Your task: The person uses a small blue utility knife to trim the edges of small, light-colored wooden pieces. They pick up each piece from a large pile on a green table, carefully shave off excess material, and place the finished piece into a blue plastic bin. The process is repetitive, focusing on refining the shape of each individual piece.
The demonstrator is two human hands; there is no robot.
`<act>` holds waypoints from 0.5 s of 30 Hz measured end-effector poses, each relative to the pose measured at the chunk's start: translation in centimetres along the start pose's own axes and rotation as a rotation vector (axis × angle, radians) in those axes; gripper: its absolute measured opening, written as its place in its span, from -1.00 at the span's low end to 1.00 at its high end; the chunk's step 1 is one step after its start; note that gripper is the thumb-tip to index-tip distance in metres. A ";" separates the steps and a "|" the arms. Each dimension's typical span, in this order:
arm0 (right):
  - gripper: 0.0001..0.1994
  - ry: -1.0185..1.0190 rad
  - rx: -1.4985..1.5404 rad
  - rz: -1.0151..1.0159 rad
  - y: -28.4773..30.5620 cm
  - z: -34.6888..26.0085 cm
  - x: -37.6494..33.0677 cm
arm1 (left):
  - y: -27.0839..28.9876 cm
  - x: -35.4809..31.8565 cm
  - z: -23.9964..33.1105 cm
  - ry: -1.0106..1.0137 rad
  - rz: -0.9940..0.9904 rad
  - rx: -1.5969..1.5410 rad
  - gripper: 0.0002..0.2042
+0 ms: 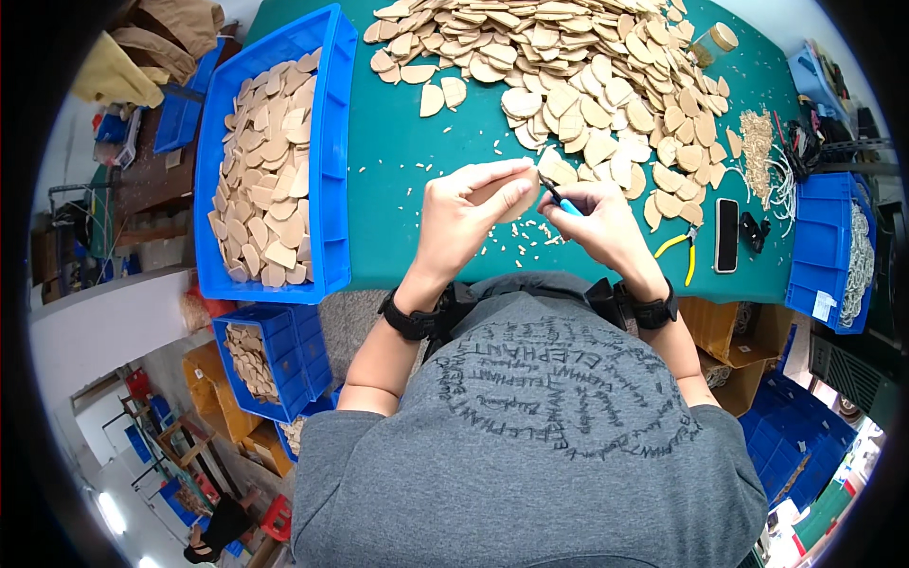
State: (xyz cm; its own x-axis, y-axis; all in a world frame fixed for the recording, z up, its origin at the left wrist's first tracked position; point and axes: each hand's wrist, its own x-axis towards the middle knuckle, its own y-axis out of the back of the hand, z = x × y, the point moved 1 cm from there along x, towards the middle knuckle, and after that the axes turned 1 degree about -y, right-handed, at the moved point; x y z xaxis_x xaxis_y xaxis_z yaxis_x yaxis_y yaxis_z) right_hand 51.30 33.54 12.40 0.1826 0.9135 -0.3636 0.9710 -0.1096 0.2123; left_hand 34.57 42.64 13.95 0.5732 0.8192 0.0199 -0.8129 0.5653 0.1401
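My left hand (pixel 453 216) pinches a tan flat piece with a rounded edge (pixel 520 205) between thumb and fingers, over the green table. Closed around a blue-handled pair of pliers (pixel 569 205) is my right hand (pixel 609 225); the dark narrow jaws point at the held piece's edge, but I cannot tell whether they touch it. Small tan scraps (pixel 521 248) are scattered beneath both hands. Just beyond them spreads a large heap of similar rounded tan pieces (pixel 578 104). Yellow-handled pliers (pixel 690 256) lie to the right of my right hand.
A blue bin (pixel 331 180) full of tan pieces stands at the table's left. On the right lie a phone (pixel 726 235), a heap of thin tan sticks (pixel 757 151) and white cords (pixel 782 185). A lidded jar (pixel 712 44) is farther back. Another blue bin (pixel 822 246) sits at far right.
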 end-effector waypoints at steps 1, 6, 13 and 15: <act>-0.80 -0.013 0.027 0.006 -0.1 -0.1 -0.1 | 0.0 -0.1 0.1 0.025 -0.008 -0.029 -0.77; -0.84 -0.010 0.186 0.051 -0.3 -0.8 0.0 | 0.8 -0.4 0.1 0.108 0.020 -0.133 -0.76; -0.85 -0.023 0.215 0.069 0.6 1.1 0.0 | 13.3 -1.6 -2.9 0.033 0.558 0.138 -0.67; -0.85 -0.029 0.230 0.081 0.5 1.9 -0.1 | 18.3 -1.7 -3.4 -0.077 0.802 0.720 -0.57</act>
State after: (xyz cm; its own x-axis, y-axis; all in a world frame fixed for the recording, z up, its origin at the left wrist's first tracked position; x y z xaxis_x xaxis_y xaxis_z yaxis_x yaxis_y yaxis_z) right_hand 52.08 32.68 10.84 0.2626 0.8868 -0.3803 0.9619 -0.2718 0.0306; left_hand 18.39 51.95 13.11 -0.0740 0.9027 0.4239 -0.7166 -0.3437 0.6069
